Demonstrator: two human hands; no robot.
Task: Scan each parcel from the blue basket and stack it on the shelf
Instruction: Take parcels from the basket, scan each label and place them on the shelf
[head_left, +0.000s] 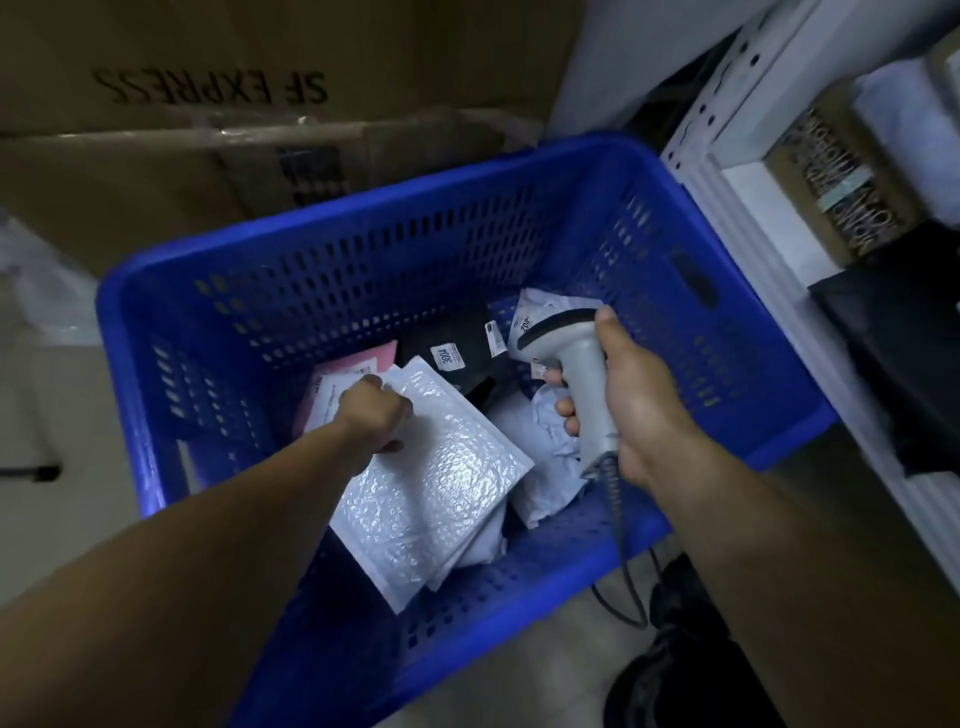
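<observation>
The blue basket (363, 260) fills the middle of the head view and holds several parcels. My left hand (371, 415) reaches down into it and grips the far edge of a white bubble mailer (431, 483) lying on top. Beneath that edge a pink parcel (358, 361) shows. A black parcel (457, 338) with white labels lies at the back, and crumpled white bags (540, 431) lie to the right. My right hand (639, 400) holds a grey barcode scanner (576, 364) over the basket, its head pointing toward the far wall.
The white metal shelf (727, 171) stands right of the basket and holds a brown box (841, 182) and a black parcel (909, 338). Large cardboard boxes (208, 104) stand behind the basket. The scanner's coiled cable (618, 545) hangs over the basket's near right rim.
</observation>
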